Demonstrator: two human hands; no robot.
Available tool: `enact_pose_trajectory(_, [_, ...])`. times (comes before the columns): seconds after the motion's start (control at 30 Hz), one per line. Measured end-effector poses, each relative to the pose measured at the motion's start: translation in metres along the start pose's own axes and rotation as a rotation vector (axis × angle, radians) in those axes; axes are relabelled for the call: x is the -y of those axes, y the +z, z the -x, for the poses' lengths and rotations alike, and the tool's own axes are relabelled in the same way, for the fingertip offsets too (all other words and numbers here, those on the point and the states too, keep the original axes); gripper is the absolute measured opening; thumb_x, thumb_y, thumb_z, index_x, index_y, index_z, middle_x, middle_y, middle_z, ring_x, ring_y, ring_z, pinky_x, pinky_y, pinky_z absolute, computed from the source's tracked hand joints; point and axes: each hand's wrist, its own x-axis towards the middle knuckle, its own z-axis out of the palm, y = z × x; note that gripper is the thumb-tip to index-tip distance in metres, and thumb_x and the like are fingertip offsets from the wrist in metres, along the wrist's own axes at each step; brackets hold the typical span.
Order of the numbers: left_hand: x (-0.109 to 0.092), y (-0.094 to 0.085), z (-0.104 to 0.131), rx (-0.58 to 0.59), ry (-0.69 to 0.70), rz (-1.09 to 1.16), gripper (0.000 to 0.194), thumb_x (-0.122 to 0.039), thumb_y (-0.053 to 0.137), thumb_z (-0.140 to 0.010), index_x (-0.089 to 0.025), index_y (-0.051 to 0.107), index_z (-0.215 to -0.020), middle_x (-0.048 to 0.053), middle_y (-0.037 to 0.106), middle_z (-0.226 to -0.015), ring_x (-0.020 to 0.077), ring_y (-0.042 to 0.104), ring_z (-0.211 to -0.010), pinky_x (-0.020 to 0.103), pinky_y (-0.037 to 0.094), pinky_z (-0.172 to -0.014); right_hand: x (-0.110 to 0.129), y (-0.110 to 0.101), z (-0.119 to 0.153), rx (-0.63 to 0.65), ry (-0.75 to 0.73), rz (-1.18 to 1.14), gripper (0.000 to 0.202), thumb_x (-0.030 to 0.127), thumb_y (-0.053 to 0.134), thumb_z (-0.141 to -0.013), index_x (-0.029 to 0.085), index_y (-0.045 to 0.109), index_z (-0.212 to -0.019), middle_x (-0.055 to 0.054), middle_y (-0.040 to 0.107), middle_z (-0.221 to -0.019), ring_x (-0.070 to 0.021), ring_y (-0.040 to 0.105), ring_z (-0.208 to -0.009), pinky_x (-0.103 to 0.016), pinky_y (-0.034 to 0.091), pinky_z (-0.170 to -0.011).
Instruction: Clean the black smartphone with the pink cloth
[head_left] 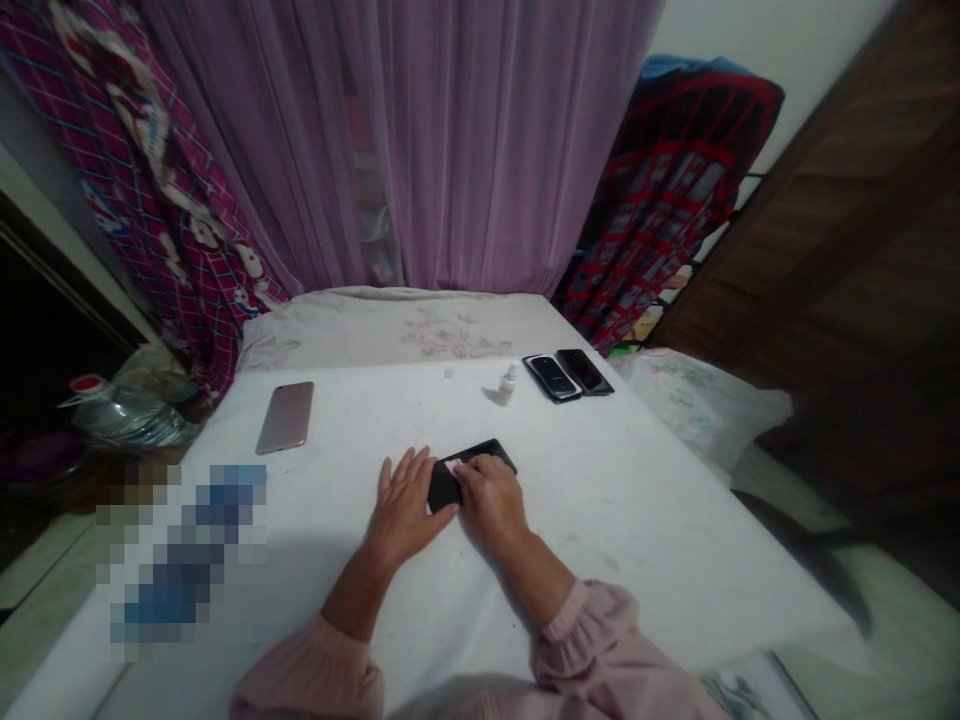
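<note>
Purple curtains (pixel 480 150) behind white tabletop (pixel 600 560). Right hand (pixel 491 500) pinches pink cloth (pixel 454 467) on black phone (pixel 444 486), mid-tabletop; left hand (pixel 405 508), fingers spread, grips nothing, touches phone's near-left end. Bottle (pixel 508 385) stands beyond.

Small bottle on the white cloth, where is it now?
In the head view, the small bottle stands right of centre on the white cloth, beyond the right hand and just left of the dark phones.
</note>
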Motion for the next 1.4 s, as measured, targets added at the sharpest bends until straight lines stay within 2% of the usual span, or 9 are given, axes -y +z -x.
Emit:
enact_pose_trajectory(0.1, [0.0,-0.001,0.0,0.006,-0.002,0.005,0.063,-0.045,0.057,-0.085,-0.017,0.043,-0.139,0.013,0.04,-0.151,0.0302,0.028,-0.143,0.053,0.011,-0.118,-0.002,-0.003,0.002,0.015,-0.006,-0.012,0.022,0.024,0.054,-0.093,0.025,0.076,-0.088,-0.004,0.065,-0.079,-0.0167,0.052,-0.074,-0.029,0.034,-0.069])
enact_pose_trajectory(0.37, [0.0,0.0,0.0,0.0,0.002,0.028,0.064,-0.047,0.056,-0.085,-0.018,0.042,-0.14,0.013,0.04,-0.152,0.0311,0.027,-0.144,0.054,0.01,-0.118,-0.055,-0.012,-0.006,-0.005,0.201,0.08,0.021,0.023,0.056,-0.091,0.023,0.077,-0.094,-0.006,0.067,-0.086,-0.0175,0.053,-0.078,-0.029,0.035,-0.068])
enact_pose_trajectory(0.47, [-0.001,0.0,0.0,-0.003,0.005,0.034,0.064,-0.047,0.055,-0.085,-0.017,0.042,-0.139,0.014,0.039,-0.152,0.0309,0.027,-0.144,0.054,0.01,-0.118,-0.048,-0.012,-0.004,-0.011,0.191,0.089,0.021,0.023,0.056,-0.092,0.023,0.077,-0.091,-0.006,0.067,-0.083,-0.0172,0.053,-0.075,-0.029,0.034,-0.067])
enact_pose_trajectory(0.63, [0.001,0.003,0.0,-0.023,0.009,0.028,0.063,-0.045,0.055,-0.085,-0.017,0.042,-0.139,0.014,0.04,-0.152,0.0294,0.028,-0.144,0.054,0.01,-0.118,-0.008,-0.01,0.014,0.011,-0.019,-0.037,0.02,0.022,0.055,-0.093,0.024,0.075,-0.092,-0.004,0.065,-0.079,-0.0152,0.053,-0.074,-0.026,0.036,-0.067])
enact_pose_trajectory(0.73, [0.002,0.004,0.0,-0.026,0.014,0.025,0.063,-0.046,0.055,-0.085,-0.017,0.042,-0.14,0.014,0.04,-0.151,0.0298,0.028,-0.144,0.054,0.01,-0.118,-0.001,-0.01,0.02,0.025,-0.057,-0.081,0.019,0.022,0.056,-0.093,0.024,0.074,-0.087,-0.003,0.064,-0.077,-0.0141,0.053,-0.072,-0.025,0.035,-0.066])
enact_pose_trajectory(1.0, [0.004,0.003,0.0,-0.014,0.02,0.03,0.063,-0.047,0.055,-0.085,-0.019,0.041,-0.14,0.012,0.04,-0.152,0.0298,0.029,-0.143,0.054,0.011,-0.118,-0.05,-0.012,-0.008,0.03,0.121,0.002,0.019,0.024,0.057,-0.091,0.025,0.077,-0.093,-0.005,0.067,-0.083,-0.0169,0.057,-0.078,-0.027,0.038,-0.068])
enact_pose_trajectory(1.2, [0.006,0.002,-0.002,-0.013,0.026,0.032,0.066,-0.045,0.056,-0.086,-0.018,0.037,-0.143,0.012,0.041,-0.151,0.029,0.031,-0.143,0.052,0.014,-0.118,-0.072,-0.001,-0.031,0.081,0.118,-0.227,0.022,0.016,0.058,-0.088,0.024,0.076,-0.099,-0.003,0.068,-0.089,-0.0141,0.062,-0.082,-0.023,0.045,-0.074])
enact_pose_trajectory(1.3, [0.011,0.003,-0.006,-0.092,-0.049,0.027,0.062,-0.04,0.054,-0.088,-0.013,0.038,-0.142,0.015,0.045,-0.148,0.029,0.037,-0.139,0.049,0.022,-0.117,-0.076,0.0,-0.027,0.063,0.152,-0.272,0.021,0.016,0.059,-0.087,0.024,0.075,-0.099,-0.003,0.068,-0.089,-0.0141,0.063,-0.082,-0.023,0.047,-0.073])
enact_pose_trajectory(1.4, [0.016,0.003,-0.01,-0.224,-0.174,0.011,0.045,-0.038,0.051,-0.09,-0.014,0.051,-0.129,0.016,0.054,-0.14,0.0299,0.048,-0.131,0.049,0.03,-0.113,-0.071,-0.005,-0.013,0.046,0.143,-0.295,0.021,0.016,0.059,-0.087,0.023,0.075,-0.097,-0.003,0.067,-0.086,-0.0139,0.063,-0.079,-0.023,0.048,-0.072])
